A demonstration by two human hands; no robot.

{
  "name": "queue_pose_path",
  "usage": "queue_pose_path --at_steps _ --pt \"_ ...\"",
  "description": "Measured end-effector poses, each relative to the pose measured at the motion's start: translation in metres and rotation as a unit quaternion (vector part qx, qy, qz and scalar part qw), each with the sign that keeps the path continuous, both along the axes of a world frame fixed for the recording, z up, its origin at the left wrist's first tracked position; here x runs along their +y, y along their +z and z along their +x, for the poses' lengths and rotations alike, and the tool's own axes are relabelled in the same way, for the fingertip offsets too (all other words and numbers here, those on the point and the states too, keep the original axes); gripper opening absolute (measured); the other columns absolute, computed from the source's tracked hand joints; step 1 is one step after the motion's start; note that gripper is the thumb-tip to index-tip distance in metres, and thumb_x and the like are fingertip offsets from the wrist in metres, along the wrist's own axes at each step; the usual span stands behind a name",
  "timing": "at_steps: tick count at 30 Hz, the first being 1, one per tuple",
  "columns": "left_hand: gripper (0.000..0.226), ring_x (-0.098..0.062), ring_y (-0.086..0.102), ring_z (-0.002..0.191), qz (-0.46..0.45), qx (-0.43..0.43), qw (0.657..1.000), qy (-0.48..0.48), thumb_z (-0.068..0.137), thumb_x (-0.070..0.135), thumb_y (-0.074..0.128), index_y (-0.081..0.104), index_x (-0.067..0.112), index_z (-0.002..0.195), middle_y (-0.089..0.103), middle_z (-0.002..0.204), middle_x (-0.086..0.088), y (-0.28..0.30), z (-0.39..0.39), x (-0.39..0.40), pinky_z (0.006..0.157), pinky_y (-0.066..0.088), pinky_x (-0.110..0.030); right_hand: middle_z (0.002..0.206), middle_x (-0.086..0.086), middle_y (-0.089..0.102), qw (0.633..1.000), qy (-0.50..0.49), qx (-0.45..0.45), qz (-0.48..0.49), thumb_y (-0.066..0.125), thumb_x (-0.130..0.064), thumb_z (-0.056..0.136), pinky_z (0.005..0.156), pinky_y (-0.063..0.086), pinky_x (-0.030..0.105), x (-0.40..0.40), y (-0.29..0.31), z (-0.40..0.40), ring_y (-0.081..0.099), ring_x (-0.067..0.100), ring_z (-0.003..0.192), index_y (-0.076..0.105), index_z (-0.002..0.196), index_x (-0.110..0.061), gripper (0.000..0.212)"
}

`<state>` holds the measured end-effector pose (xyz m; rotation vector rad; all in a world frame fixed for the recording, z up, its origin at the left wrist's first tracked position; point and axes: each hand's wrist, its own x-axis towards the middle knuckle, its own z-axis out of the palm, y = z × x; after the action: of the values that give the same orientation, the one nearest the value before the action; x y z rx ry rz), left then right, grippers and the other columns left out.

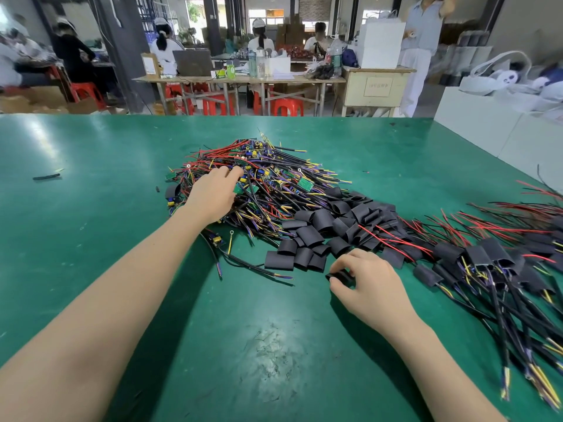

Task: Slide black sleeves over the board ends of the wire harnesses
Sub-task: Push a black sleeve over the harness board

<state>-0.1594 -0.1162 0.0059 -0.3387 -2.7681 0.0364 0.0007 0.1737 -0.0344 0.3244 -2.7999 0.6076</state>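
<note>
A tangled pile of wire harnesses [268,178] with small green boards and red, yellow and black wires lies mid-table. My left hand [213,193] reaches into the pile's left side, fingers curled down among the wires; what they grip is hidden. A heap of loose black sleeves [323,229] lies to the right of the pile. My right hand [362,278] pinches one black sleeve [338,275] at the heap's near edge, low over the table. Harnesses with sleeves on their boards [487,263] are stacked at the right.
The green table [122,147] has a scuffed patch near its front. A single harness [237,257] lies apart, near the pile's front. A black tube scrap [45,177] lies far left. White boxes [487,126] border the right. People work at benches behind.
</note>
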Motion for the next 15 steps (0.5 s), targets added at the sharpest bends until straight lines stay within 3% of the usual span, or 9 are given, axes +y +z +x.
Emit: queue_pose_path --at_steps 2,5,8,15 --pt "0.054 -0.033 0.051 0.101 0.008 -0.002 1.000 0.002 0.099 0.019 0.051 0.030 0.020 0.149 0.049 0.115 -0.014 0.001 -0.002 -0.001 0.071 0.041 -0.038 0.093 -0.009 0.060 1.000 0.000 -0.002 0.000 0.061 -0.028 0.083 0.079 0.044 0.033 0.000 0.000 0.000 0.055 0.018 0.091 0.067 0.090 -0.024 0.011" --pt "0.036 -0.033 0.047 0.111 -0.039 0.001 0.999 -0.006 0.098 0.022 0.053 0.053 0.015 0.134 0.047 0.120 -0.016 0.000 -0.004 0.002 0.080 0.045 -0.040 0.094 -0.010 0.060 1.000 -0.002 -0.004 0.000 0.061 -0.029 0.082 0.078 0.044 0.031 0.000 0.001 0.001 0.056 0.017 0.089 0.067 0.091 -0.024 0.012" --pt "0.028 -0.031 0.047 0.112 -0.036 0.025 0.998 -0.035 0.093 0.019 0.064 0.064 0.012 0.120 0.050 0.120 -0.012 0.002 -0.004 0.008 0.084 0.043 -0.039 0.093 -0.009 0.060 1.000 -0.002 -0.004 -0.005 0.063 -0.028 0.081 0.075 0.044 0.031 0.000 0.002 0.001 0.056 0.018 0.086 0.068 0.090 -0.024 0.011" --pt "0.029 -0.023 0.050 0.116 -0.138 0.033 0.987 -0.071 0.096 0.018 0.059 0.061 0.019 0.125 0.054 0.126 -0.003 0.008 -0.005 0.016 0.087 0.042 -0.034 0.094 -0.009 0.060 1.000 0.003 -0.011 -0.004 0.062 -0.029 0.083 0.076 0.044 0.031 0.001 0.002 0.002 0.055 0.016 0.089 0.067 0.092 -0.024 0.012"
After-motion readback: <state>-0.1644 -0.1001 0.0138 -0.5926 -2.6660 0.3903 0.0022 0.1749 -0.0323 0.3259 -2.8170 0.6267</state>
